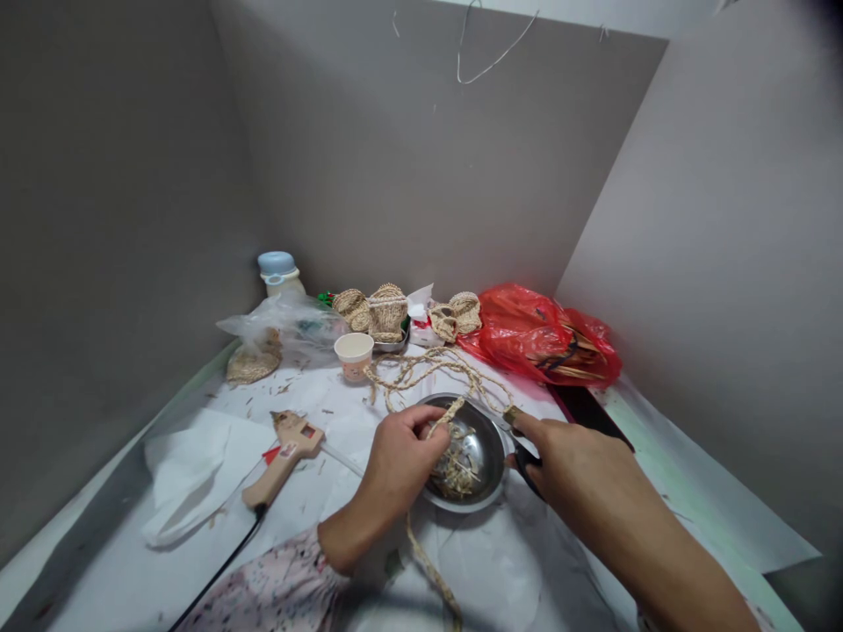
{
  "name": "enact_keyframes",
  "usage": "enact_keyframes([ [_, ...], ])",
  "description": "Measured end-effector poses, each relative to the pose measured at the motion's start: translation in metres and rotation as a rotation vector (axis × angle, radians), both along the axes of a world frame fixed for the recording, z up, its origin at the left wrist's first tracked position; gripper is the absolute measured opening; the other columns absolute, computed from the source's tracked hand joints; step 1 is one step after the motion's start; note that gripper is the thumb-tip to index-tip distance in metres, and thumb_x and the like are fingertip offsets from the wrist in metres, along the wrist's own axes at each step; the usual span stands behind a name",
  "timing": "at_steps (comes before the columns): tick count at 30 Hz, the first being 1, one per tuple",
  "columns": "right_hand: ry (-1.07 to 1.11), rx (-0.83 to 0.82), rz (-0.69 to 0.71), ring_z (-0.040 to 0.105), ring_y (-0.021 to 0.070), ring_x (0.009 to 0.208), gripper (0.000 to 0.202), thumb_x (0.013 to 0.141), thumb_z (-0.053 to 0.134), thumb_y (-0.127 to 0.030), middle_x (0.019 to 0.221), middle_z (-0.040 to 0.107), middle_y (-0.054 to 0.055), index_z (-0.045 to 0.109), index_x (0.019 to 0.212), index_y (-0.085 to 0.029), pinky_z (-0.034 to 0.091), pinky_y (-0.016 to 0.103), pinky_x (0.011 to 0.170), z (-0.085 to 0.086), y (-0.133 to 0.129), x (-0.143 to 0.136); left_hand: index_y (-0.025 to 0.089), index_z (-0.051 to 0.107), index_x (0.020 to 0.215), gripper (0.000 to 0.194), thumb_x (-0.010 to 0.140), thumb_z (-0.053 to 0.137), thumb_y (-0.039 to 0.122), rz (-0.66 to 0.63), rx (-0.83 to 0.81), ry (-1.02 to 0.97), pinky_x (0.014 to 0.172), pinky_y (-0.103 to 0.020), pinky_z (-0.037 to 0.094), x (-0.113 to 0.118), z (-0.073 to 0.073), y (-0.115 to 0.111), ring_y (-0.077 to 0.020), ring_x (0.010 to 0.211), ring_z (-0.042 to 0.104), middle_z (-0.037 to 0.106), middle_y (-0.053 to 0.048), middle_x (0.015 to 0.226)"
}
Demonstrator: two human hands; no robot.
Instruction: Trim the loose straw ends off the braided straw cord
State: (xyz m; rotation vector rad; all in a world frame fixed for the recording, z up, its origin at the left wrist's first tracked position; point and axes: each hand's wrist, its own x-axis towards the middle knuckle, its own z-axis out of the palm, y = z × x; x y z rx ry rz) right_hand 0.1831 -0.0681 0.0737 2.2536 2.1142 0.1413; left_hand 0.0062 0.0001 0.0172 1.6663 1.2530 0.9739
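Note:
My left hand (403, 443) is closed, pinching a braided straw cord (454, 408) between thumb and fingers. Its short end points up over a metal bowl (487, 496) that holds dry straw scraps. Another length of the cord hangs below this hand toward the front of the table. To the right of the bowl, my right hand (559, 448) is closed on scissors (527, 465), whose black handle shows; their blades point toward the cord end and are partly hard to make out. Behind the bowl lie loops of straw cord (421, 373).
A glue gun (286, 456) with a black cable lies left, beside white tissue (190, 474). Farther back stand a paper cup (354, 355), woven straw pieces (387, 312), a clear plastic bag (290, 320), a blue-lidded bottle (277, 270) and a red plastic bag (527, 329). Grey panels enclose the table.

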Motion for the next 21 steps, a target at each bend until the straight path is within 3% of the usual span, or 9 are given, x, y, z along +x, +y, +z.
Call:
enact_keyframes([
  [8,0.032,-0.092,-0.003,0.069,0.0236,0.075,0.018,0.078,0.06,-0.024,0.083,0.073,0.005,0.065,0.095,-0.027,0.025,0.027,0.049,0.0089,-0.0006,-0.0045,0.015,0.076,0.095,0.029,0.075,0.057,0.025,0.005,0.071,0.027,0.057,-0.024,0.039,0.0,0.0029,-0.0024,-0.016,0.062,0.055,0.071,-0.005,0.078],
  [21,0.002,-0.119,0.003,0.069,0.0235,0.076,0.018,0.079,0.057,-0.021,0.08,0.073,0.005,0.066,0.093,-0.028,0.024,0.026,0.049,0.0083,-0.0013,-0.0015,0.02,0.076,0.095,0.029,0.077,0.054,0.015,0.001,0.298,0.145,0.063,-0.024,0.041,0.0004,0.0001,-0.0046,-0.0154,0.069,0.059,0.065,-0.003,0.075],
])
